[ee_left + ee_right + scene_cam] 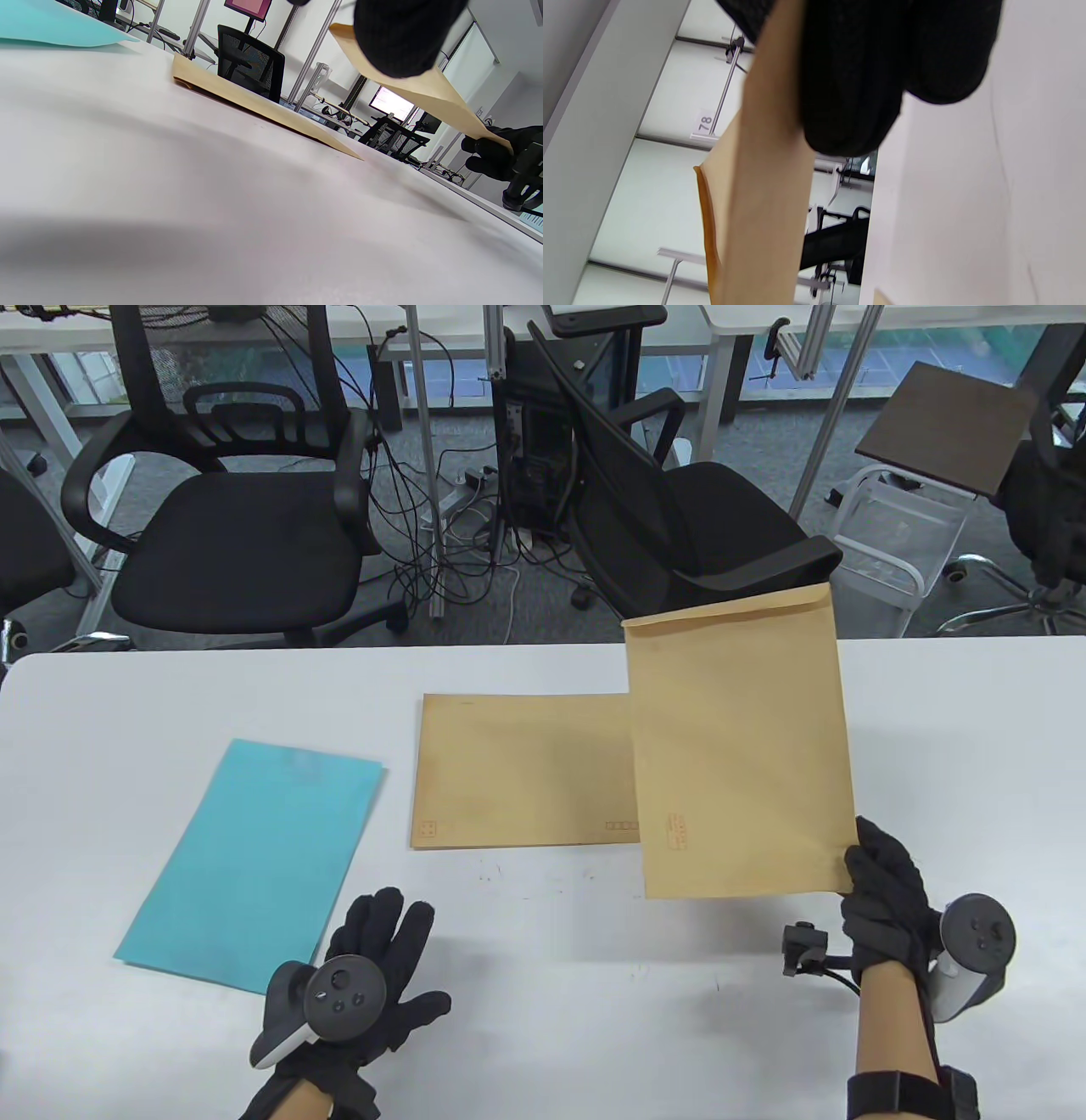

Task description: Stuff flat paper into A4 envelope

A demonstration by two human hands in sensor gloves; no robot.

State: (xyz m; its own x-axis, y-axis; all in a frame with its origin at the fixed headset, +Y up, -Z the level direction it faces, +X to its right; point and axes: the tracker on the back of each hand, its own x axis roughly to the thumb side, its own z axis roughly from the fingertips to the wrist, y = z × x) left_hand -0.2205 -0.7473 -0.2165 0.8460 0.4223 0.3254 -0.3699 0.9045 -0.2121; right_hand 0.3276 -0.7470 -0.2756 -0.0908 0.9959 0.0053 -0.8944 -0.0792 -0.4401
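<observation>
My right hand (pixel 882 891) grips the near right corner of a brown A4 envelope (pixel 738 746) and holds it lifted above the table, its flap end pointing away from me. The envelope also shows in the left wrist view (pixel 428 91) and in the right wrist view (pixel 763 203). A second brown envelope (pixel 522 772) lies flat at the table's middle, partly under the lifted one. A sheet of teal paper (pixel 254 861) lies flat on the left. My left hand (pixel 377 959) hovers open with fingers spread, just right of the teal paper's near corner, holding nothing.
The white table (pixel 543 984) runs across the view. Black office chairs (pixel 237 526) stand beyond its far edge, one tipped chair (pixel 679 526) right behind the lifted envelope. A white wire cart (pixel 899 543) stands at the far right.
</observation>
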